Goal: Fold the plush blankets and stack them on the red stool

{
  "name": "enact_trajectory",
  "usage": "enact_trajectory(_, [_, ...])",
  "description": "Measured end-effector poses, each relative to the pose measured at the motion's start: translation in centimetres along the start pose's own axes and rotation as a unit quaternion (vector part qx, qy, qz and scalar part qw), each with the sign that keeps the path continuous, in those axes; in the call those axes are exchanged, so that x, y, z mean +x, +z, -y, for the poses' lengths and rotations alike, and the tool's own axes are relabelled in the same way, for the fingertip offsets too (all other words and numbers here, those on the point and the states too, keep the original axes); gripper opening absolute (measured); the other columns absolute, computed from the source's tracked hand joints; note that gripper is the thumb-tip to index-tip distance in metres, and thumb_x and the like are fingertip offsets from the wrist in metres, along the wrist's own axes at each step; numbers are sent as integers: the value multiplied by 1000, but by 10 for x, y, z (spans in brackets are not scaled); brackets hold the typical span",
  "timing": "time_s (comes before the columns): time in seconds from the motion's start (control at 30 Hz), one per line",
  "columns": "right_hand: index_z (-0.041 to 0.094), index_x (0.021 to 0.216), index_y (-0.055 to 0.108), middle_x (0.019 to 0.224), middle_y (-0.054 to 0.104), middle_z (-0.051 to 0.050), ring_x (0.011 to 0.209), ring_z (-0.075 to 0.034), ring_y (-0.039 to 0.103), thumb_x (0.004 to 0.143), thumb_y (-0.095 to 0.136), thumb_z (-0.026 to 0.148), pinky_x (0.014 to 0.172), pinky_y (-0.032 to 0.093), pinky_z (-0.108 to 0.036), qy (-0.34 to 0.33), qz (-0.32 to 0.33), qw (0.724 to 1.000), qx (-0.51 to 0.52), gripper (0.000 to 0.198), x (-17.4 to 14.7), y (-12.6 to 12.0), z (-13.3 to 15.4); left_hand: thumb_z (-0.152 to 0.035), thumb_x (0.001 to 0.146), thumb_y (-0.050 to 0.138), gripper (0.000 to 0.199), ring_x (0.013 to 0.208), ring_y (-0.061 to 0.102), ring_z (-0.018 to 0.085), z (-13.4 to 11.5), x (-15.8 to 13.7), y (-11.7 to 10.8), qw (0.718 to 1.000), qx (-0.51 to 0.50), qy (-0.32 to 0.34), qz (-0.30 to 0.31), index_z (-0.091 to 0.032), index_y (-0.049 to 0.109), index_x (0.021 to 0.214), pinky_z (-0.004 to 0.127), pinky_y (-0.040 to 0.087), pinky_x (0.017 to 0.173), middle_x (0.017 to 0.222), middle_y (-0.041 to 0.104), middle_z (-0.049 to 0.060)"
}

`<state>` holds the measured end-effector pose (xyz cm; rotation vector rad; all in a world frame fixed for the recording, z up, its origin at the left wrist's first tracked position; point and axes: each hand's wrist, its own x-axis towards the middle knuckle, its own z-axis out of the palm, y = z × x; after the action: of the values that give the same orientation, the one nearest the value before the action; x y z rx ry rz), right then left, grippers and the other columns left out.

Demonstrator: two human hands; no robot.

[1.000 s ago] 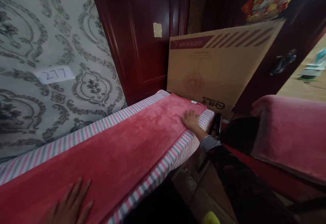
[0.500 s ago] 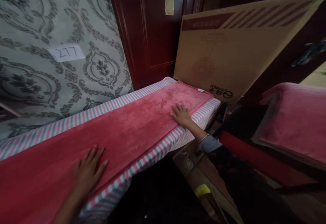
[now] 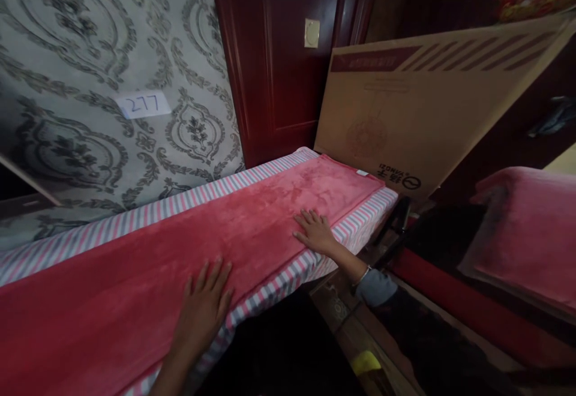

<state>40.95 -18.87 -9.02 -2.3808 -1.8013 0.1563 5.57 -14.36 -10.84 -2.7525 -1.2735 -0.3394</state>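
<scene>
A long red plush blanket [image 3: 189, 246] lies flat along a narrow bed with a pink, white and grey striped sheet [image 3: 315, 252]. My left hand [image 3: 204, 303] rests palm down on the blanket near its front edge, fingers spread. Farther along, my right hand [image 3: 315, 231] also lies flat on the blanket's front edge, close to the striped border. Neither hand holds anything.
A large cardboard box [image 3: 423, 114] leans at the bed's far end against a dark red wooden door [image 3: 288, 66]. Patterned grey wallpaper carries a paper label reading 277 [image 3: 143, 105]. Another pink blanket [image 3: 526, 234] lies at right. A yellow object [image 3: 365, 361] sits on the floor.
Both hands have slid along the blanket: the left one away from me toward the far end, the right one back from the far end toward me. The view shifted as well.
</scene>
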Motion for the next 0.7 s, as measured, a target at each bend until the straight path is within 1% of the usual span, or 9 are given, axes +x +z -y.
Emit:
enact_trajectory(0.1, [29, 157, 33, 165, 26, -10, 151, -35, 21, 101, 35, 57, 117, 20, -56, 6, 4, 1000, 13, 63, 11, -8, 3, -40, 98, 36, 53, 148, 33, 32, 2, 0, 2, 1000, -3, 0, 1, -27, 49, 148, 60, 30, 115, 157, 41, 7])
enact_trajectory(0.17, [27, 158, 32, 165, 25, -10, 152, -33, 19, 101, 34, 56, 117, 21, -55, 6, -14, 1000, 15, 63, 20, -10, 6, -42, 98, 35, 55, 147, 34, 33, 3, 0, 5, 1000, -2, -2, 4, -24, 48, 149, 60, 31, 115, 156, 44, 8])
enact_trajectory(0.23, [27, 158, 31, 166, 22, -10, 153, -33, 16, 101, 35, 57, 118, 19, -57, 1, -30, 999, 12, 65, 28, -9, 7, -43, 97, 35, 57, 147, 35, 33, 5, 0, 10, 1000, -2, -4, 2, -22, 47, 149, 61, 29, 116, 154, 47, 9])
enact_trajectory(0.33, [31, 157, 32, 166, 21, -8, 153, -34, 15, 99, 36, 61, 118, 15, -60, 0, -22, 1000, 6, 66, 35, 0, 6, -41, 97, 36, 56, 147, 36, 32, 9, -1, 15, 1000, -1, -5, -3, -24, 48, 148, 60, 28, 116, 153, 48, 8])
enact_trajectory(0.43, [33, 157, 31, 167, 19, -6, 153, -33, 15, 99, 35, 64, 119, 12, -61, 3, -17, 1000, 7, 66, 37, 8, 4, -39, 96, 38, 55, 146, 37, 31, 11, 0, 16, 1000, 4, -2, 6, -27, 47, 148, 59, 29, 116, 155, 45, 6])
enact_trajectory(0.53, [33, 157, 31, 167, 19, -6, 153, -33, 15, 99, 34, 63, 119, 12, -62, 1, -21, 1000, 7, 66, 36, 9, 3, -38, 95, 39, 54, 146, 37, 31, 9, 1, 15, 1000, -1, -5, 11, -28, 47, 148, 60, 29, 116, 156, 43, 6])
enact_trajectory(0.63, [32, 157, 32, 167, 21, -6, 153, -32, 17, 99, 35, 61, 118, 14, -61, 2, -21, 1000, -2, 65, 33, 7, 4, -39, 95, 39, 54, 147, 36, 32, 6, 2, 12, 999, -30, -15, 11, -28, 48, 147, 62, 28, 117, 156, 43, 7])
enact_trajectory(0.7, [31, 157, 32, 166, 21, -7, 152, -32, 18, 100, 35, 59, 118, 17, -61, 6, -23, 1000, -15, 64, 32, 5, 4, -39, 96, 40, 52, 146, 38, 31, 9, 2, 9, 998, -67, -11, 13, -29, 51, 146, 62, 29, 117, 154, 46, 6])
